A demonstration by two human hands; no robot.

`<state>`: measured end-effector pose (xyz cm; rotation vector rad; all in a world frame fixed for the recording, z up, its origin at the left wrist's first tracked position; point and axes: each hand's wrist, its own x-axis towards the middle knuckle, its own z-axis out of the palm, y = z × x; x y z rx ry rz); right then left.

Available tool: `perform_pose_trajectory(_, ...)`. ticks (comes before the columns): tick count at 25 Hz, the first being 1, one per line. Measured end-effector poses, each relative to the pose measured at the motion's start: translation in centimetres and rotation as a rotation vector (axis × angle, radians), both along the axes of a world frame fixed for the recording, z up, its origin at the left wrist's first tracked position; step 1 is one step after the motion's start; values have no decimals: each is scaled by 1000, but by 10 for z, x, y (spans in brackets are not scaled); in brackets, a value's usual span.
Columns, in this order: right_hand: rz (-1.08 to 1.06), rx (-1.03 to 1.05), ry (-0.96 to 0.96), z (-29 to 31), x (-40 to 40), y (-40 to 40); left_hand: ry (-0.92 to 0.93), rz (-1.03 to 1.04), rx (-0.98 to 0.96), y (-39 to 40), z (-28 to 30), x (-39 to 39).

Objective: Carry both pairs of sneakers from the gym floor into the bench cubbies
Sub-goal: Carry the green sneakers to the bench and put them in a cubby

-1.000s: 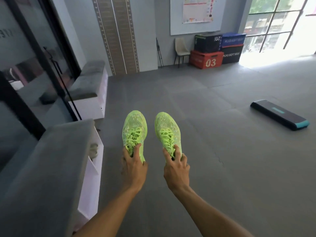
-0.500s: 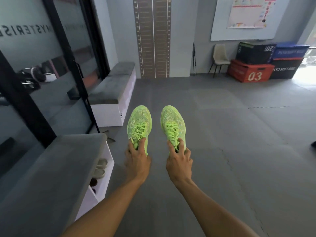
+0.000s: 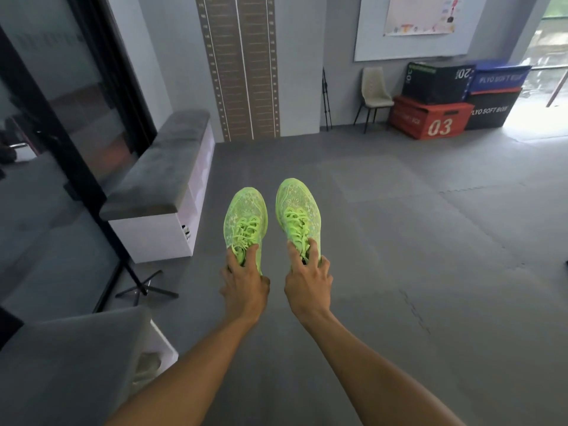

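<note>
Sneakers in neon yellow-green hang in the air above the grey gym floor point(image 3: 430, 241), toes pointing away from us. We grip the left sneaker point(image 3: 245, 219) at its collar with our left hand point(image 3: 244, 282) and the right sneaker point(image 3: 298, 213) with our right hand point(image 3: 309, 279). Both have speckled mesh uppers and matching laces. The bench point(image 3: 159, 186) stands to our left.

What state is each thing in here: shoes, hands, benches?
Left neon-green mesh sneaker: held off the floor, toe forward.
Right neon-green mesh sneaker: likewise held.
Left hand: grips the left sneaker's collar.
Right hand: grips the right sneaker's collar.
Near grey-topped white cubby bench: pale shoe inside.
</note>
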<state>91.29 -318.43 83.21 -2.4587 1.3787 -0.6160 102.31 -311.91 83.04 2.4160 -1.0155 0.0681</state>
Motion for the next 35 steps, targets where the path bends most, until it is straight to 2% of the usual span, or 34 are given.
perform_pose_trajectory(10, 66, 47, 27, 3, 176, -279, 37, 107, -21, -269, -3, 170)
perform_pose_trajectory(19, 52, 32, 25, 6, 384, -506, 30, 63, -57, -515, -2, 388)
perform_pose_trajectory(25, 9, 81, 22, 6, 498, -652, 50, 94, -26, -651, -3, 495)
perform_pose_trajectory(35, 164, 115, 60, 11, 672, -900, 125, 199, -12, -892, -4, 646)
